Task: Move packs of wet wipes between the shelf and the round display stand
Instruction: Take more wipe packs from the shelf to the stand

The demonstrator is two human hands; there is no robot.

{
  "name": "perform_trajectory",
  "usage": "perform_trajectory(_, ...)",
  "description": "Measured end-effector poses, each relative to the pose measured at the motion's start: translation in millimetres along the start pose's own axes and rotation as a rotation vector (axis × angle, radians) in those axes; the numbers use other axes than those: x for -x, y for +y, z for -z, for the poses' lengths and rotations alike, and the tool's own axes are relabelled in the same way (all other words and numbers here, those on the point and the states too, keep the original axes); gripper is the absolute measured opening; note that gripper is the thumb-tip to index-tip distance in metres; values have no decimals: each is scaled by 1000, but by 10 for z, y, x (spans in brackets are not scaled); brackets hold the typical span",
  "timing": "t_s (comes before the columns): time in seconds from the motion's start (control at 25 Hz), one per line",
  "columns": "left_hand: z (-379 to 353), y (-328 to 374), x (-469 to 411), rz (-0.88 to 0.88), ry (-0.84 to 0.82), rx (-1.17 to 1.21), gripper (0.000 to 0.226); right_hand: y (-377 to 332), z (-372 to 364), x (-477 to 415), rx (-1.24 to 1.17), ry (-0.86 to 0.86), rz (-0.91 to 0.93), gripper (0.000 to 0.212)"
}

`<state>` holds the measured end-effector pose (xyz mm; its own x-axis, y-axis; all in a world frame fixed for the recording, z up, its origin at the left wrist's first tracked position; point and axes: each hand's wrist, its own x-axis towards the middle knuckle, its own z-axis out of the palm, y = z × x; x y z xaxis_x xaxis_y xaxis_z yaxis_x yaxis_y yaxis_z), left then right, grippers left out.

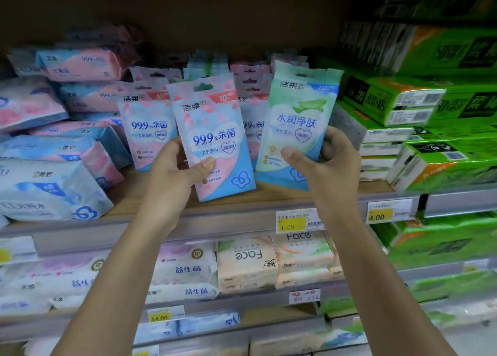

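Grips a pink pack [212,137] in the left hand [174,172], thumb pressed across the lower front, fingers curled round the left edge. Carries it upright with a slight tilt, top leaning left, above the middle of the front edge of the shelf [150,194]; impossible to tell whether the bottom corner touches the board.

Clamps a green pack [295,124] in the right hand [328,164], thumb flat on the lower front, fingers wrapped behind the right edge. Keeps it upright, top leaning right, just beside the pink pack and a little further back on the board, right of middle.

Hands apart, one pack each, forearms reaching up from below.

Behind both, a row [146,129] of similar small packs standing upright toward the back of the shelf. At the left end, big packs [53,188] stacked flat and slanted, reaching the front edge. At the right end, green bundles [390,100] piled high.

On the front rail, two yellow price tags [291,222] near the right side, the first directly under the right wrist.

Below, a lower shelf [349,288] with tissue [247,264] and pale wipes side by side.
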<state>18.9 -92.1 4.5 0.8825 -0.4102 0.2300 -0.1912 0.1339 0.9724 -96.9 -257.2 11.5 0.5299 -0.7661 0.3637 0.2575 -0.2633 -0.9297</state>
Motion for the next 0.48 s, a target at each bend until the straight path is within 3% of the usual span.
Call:
perform_trajectory(0.16,425,121,441,-12,30,-23,32,-21,-131,235,-134,-258,-70,41)
perform_trajectory(0.48,772,209,1945,58,486,-64,26,131,-391,885,-258,-829,-224,39)
